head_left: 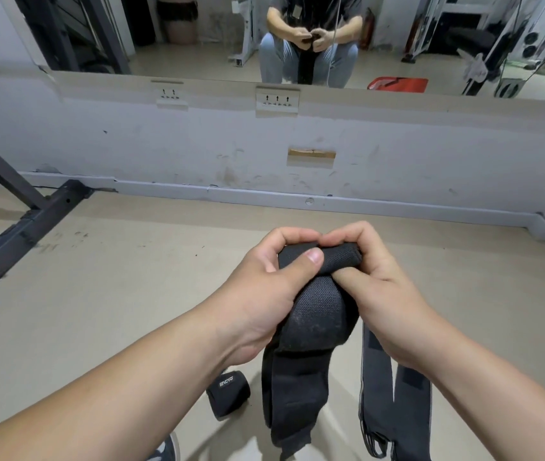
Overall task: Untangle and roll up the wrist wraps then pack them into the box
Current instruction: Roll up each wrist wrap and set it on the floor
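**Rolling has just begun at the top end of one wrap**

Both hands meet low in the middle of the head view. The left hand and the right hand each curl their fingers over the top end of a black wrist wrap. Their thumbs pinch the first fold from the near side. The rest of this wrap hangs toward 6 o'clock, doubled on itself.

At 7 o'clock from the hands a rolled wrap lies on the floor. At 5 o'clock a grey strap hangs loose below the right wrist.

I cannot pick out the box for certain. A red container in the mirror, toward 1 o'clock, may be it.

The step in hand looks like the rolling of a second wrap. The next move probably calls for turning the fold tightly down the length, with edges level and the doubled tail pulled straight.
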Available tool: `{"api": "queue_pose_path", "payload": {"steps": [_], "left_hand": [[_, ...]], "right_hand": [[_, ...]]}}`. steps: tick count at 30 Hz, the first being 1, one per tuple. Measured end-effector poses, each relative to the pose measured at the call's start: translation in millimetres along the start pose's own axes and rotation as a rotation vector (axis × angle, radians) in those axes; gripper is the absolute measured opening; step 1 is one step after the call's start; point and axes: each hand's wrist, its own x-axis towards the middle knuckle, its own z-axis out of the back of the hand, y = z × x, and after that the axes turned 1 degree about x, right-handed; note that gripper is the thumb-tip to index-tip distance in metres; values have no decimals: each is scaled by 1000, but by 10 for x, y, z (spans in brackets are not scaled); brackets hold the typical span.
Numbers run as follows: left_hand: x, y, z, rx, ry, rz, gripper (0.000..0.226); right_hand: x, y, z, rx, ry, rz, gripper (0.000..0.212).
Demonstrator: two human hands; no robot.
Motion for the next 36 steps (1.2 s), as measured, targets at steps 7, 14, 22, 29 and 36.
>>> {"api": "queue_pose_path", "payload": {"steps": [7,14,22,29,36], "left_hand": [[-34,54,-16,533,-19,-344,28],[18,37,-19,340,-85,-173,58],[110,41,10,188,59,191,65],[37,38,-26,277,-78,0,20],[-12,-6,31,581,-33,-279,23]], "right_hand": [[-8,-7,129,163,89,-219,55],[1,-41,149,124,51,-108,23],[-25,-48,161,29,125,-15,30],[-10,-1,159,90,190,-91,19],[18,-71,107,105,126,-233,43]]}}
